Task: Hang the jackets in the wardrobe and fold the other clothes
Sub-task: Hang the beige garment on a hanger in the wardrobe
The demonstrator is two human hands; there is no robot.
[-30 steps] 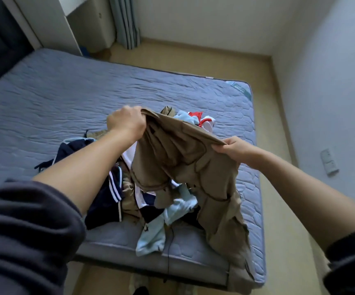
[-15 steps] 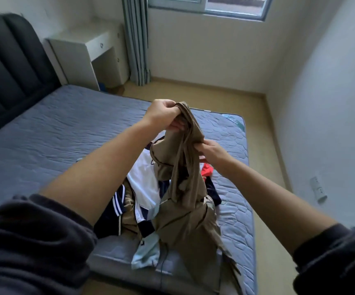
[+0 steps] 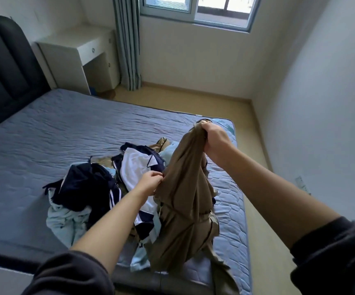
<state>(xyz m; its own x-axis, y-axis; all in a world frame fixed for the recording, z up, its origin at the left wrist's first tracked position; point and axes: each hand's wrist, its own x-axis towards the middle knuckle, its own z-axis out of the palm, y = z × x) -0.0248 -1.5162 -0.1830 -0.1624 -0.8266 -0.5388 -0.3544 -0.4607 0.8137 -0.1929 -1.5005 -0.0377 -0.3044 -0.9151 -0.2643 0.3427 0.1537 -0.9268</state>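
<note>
A long tan garment (image 3: 185, 201) hangs over the bed's near right corner. My right hand (image 3: 213, 141) grips its bunched top end, raised above the mattress. My left hand (image 3: 151, 183) pinches its left edge lower down. Its bottom end drags on the mattress and over the bed's edge. Left of it lies a pile of clothes (image 3: 100, 188): a navy piece with white stripes, a white and navy piece (image 3: 136, 167), and light blue fabric (image 3: 63, 220).
The bed (image 3: 44, 141) has a grey-blue quilted cover and a dark padded headboard (image 3: 4, 67) at the left. A white desk (image 3: 83, 54) and a curtain (image 3: 127, 43) stand at the far wall under a window. Bare floor (image 3: 255, 188) runs along the right.
My right hand has taken over the tan garment's top and lifted it to the right. My left hand dropped down to its left edge. My view has tilted up toward the window.
</note>
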